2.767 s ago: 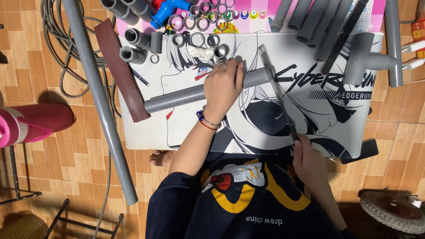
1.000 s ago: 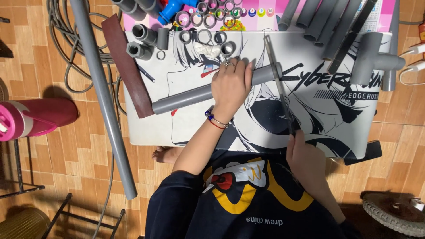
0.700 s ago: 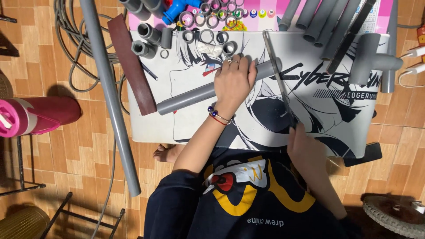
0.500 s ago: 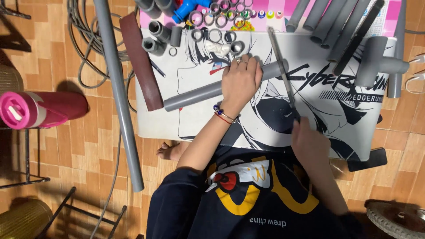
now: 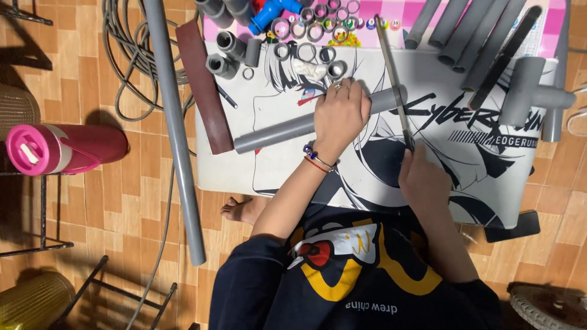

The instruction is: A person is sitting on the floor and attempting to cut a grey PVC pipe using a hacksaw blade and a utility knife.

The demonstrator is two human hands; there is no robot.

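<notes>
A grey plastic pipe (image 5: 278,128) lies slanted across a printed white mat (image 5: 275,174). My left hand (image 5: 340,113) presses down on the pipe's middle and holds it. My right hand (image 5: 422,177) grips the handle of a hacksaw (image 5: 392,67), whose thin blade crosses the pipe's right end near the mat's centre. A beaded bracelet sits on my left wrist.
A long grey pipe (image 5: 173,128) and a brown strip (image 5: 203,85) lie left of the mat. Pipe couplings (image 5: 225,54), several cut rings (image 5: 306,30) and a blue fitting (image 5: 269,13) crowd the top. More pipes (image 5: 471,36) and a tee (image 5: 529,91) lie top right. A pink bottle (image 5: 61,148) lies left.
The view has shifted so everything sits further right and lower in frame. The saw has slid along its cut line; my left hand stays on the pipe.
</notes>
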